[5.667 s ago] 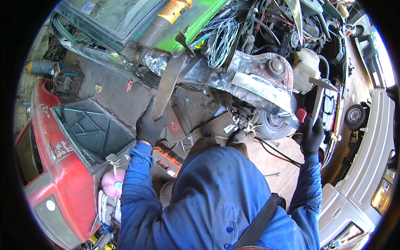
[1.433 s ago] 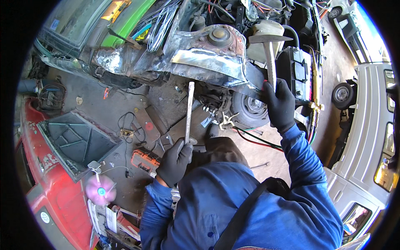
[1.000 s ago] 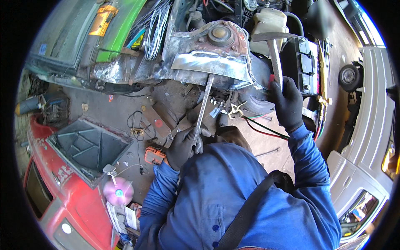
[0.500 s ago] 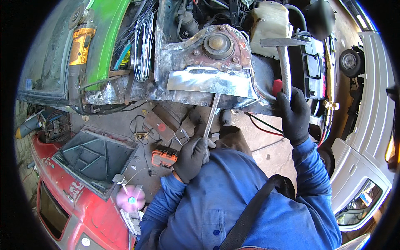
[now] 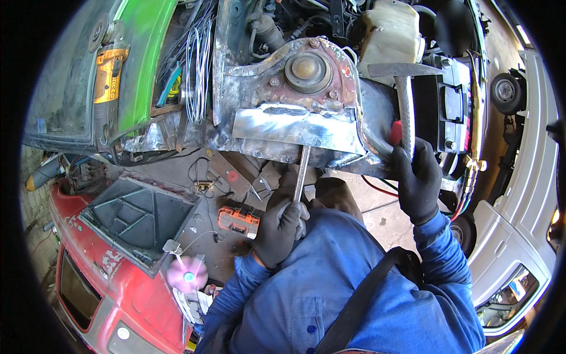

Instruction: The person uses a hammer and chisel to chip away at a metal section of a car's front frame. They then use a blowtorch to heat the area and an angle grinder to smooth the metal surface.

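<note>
My left hand (image 5: 277, 235) is wrapped round a narrow metal bar (image 5: 302, 174). The bar points away from me, its far end meeting the lower edge of a shiny sheet-metal strip (image 5: 277, 128); whether it goes underneath is hidden. That strip lies along the car's inner wing, below a round strut mount (image 5: 306, 69). In my right hand (image 5: 420, 186) is a hammer (image 5: 404, 94), gripped by its handle, with the long pointed head raised over the engine bay, right of the strip. Both hands wear dark gloves.
An angle grinder (image 5: 108, 76) rests on the green car body at left, near a bundle of wire (image 5: 199, 76). A battery (image 5: 454, 97) and a whitish plastic tank (image 5: 388, 38) sit at right. An orange toolbox (image 5: 238, 220) and a dark panel (image 5: 141, 215) are lower left.
The view has shifted slightly, so the car sits a little lower in the picture. Both hands keep their grips, and the hammer stays raised.
</note>
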{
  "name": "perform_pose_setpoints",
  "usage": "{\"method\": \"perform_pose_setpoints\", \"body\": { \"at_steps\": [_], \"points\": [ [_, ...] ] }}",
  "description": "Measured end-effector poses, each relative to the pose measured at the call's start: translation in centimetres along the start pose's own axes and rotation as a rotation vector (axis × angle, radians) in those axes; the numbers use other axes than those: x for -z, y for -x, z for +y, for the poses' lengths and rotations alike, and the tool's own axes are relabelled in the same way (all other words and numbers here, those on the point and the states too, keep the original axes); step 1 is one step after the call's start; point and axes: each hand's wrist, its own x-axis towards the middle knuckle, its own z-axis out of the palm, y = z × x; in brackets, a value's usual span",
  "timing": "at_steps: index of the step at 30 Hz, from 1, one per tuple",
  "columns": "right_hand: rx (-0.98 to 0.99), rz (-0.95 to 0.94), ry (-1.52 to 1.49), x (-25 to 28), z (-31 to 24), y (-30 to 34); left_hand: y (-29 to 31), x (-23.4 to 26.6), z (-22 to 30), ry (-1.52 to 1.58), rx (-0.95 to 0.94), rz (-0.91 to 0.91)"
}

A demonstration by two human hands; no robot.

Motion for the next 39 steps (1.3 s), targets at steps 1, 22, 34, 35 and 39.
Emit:
{"method": "perform_pose_setpoints", "body": {
  "at_steps": [1, 22, 34, 35, 39],
  "points": [
    [0.032, 0.009, 0.006, 0.0, 0.1, 0.0, 0.0, -0.1, 0.1, -0.001, 0.005, 0.009],
    [0.049, -0.082, -0.28, 1.0, 0.6, 0.3, -0.6, -1.2, -4.3, -0.593, -0.531, 0.514],
    [-0.116, -0.131, -0.192, 1.1, 1.0, 0.0, -0.7, 1.7, -3.4, -0.269, -0.314, 0.278],
    [-0.111, -0.134, -0.161, 1.1, 1.0, -0.1, -0.7, 1.7, -3.3, -0.228, -0.309, 0.238],
    [-0.092, -0.156, -0.045, 1.4, 0.3, -0.6, -0.9, 1.5, -2.7, -0.477, -0.296, 0.24]
  ]
}}
